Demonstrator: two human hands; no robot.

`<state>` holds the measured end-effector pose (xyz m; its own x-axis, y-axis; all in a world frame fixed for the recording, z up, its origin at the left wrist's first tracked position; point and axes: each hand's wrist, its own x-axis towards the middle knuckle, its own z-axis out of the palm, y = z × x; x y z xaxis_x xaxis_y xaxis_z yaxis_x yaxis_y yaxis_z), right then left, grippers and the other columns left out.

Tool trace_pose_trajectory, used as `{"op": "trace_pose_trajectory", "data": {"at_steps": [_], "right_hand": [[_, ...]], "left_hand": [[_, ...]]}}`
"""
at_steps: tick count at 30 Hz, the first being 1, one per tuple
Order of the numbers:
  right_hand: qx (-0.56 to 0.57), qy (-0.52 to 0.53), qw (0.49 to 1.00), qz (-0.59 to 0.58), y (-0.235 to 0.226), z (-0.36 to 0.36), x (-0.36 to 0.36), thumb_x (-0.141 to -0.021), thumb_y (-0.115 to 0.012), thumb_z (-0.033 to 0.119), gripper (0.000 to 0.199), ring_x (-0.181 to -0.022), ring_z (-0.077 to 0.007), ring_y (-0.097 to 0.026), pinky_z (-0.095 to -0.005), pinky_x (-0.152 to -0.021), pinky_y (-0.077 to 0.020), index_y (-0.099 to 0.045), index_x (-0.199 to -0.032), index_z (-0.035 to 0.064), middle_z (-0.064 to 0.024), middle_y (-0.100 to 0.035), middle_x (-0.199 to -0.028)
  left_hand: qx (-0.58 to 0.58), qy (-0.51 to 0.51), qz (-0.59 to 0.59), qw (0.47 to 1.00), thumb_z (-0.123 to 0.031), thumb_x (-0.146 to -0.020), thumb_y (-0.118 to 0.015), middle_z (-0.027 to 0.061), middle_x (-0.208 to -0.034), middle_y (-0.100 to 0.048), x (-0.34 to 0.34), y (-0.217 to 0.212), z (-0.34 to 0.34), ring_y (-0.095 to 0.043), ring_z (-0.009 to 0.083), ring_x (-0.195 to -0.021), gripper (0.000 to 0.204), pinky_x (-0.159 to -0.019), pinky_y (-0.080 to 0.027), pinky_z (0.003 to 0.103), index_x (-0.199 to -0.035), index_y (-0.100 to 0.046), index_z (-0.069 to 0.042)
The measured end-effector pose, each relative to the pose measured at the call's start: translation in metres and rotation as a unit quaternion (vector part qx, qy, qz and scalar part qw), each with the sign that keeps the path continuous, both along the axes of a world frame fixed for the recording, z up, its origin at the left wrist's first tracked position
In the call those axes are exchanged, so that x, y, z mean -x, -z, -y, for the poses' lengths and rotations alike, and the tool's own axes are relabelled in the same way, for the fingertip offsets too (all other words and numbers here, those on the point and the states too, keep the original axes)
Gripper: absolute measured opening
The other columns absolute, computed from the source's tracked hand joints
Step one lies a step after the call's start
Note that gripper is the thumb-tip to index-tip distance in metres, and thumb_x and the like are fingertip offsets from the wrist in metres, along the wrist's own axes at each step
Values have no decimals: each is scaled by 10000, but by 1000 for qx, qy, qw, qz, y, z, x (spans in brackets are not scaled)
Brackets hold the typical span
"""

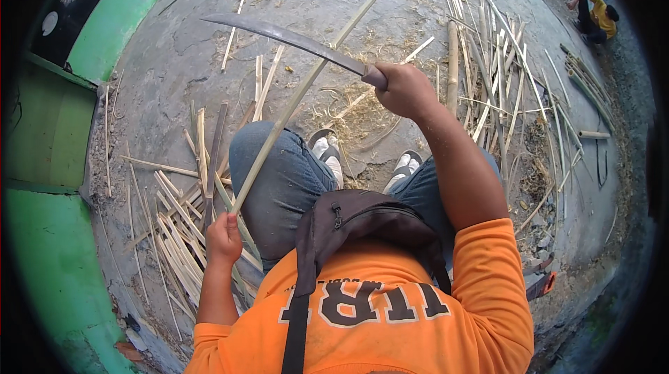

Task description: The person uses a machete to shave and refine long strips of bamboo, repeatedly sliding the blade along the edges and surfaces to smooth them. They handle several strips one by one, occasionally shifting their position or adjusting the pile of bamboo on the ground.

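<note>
The bamboo strip (293,106) gripped in the left hand's fingers (224,229) is pale straw-yellow. The curved blade (286,36) running out from the right hand's fingers (401,85) is dull grey steel, its handle (375,76) brownish. Below the fingers, the shirt (390,297) is bright orange with dark, white-edged lettering — the jeans (279,179) faded blue-grey, the bag (362,224) dark brown-black. The floor (188,53) beyond the fingers is mottled grey; the wall (49,235) left of them — green.

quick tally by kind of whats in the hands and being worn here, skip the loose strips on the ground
long curved blade, in the right hand: 1
long bamboo strip, in the left hand: 1
dark bag across the chest: 1
shoes: 2
total: 5
</note>
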<state>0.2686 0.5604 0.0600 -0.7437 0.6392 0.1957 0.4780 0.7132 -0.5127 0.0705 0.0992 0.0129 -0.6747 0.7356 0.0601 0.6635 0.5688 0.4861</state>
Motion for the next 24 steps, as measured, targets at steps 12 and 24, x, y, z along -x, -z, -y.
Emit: {"op": "trace_pose_trajectory", "data": {"at_steps": [12, 24], "right_hand": [[-39, -82, 989, 116, -19, 14, 3, -839, -673, 146, 148, -849, -344, -739, -466, -770, -585, -749, -961, 180, -119, -750, -870], [36, -58, 996, 58, -6, 0, -11, -888, -682, 154, 120, -779, -329, -712, -467, -739, -560, -731, -995, 129, -151, -728, -831]], "left_hand": [[-8, 8, -11, 1000, -495, -1110, -402, 270, -681, -571, 2, 2, 0, -595, 544, -714, 588, -609, -440, 562, -836, -568, -2], [17, 2, -25, 1000, -483, -1107, -418, 269, -702, -587, -1, -6, -2, -594, 545, -734, 578, -623, -449, 567, -799, -547, -11]]}}
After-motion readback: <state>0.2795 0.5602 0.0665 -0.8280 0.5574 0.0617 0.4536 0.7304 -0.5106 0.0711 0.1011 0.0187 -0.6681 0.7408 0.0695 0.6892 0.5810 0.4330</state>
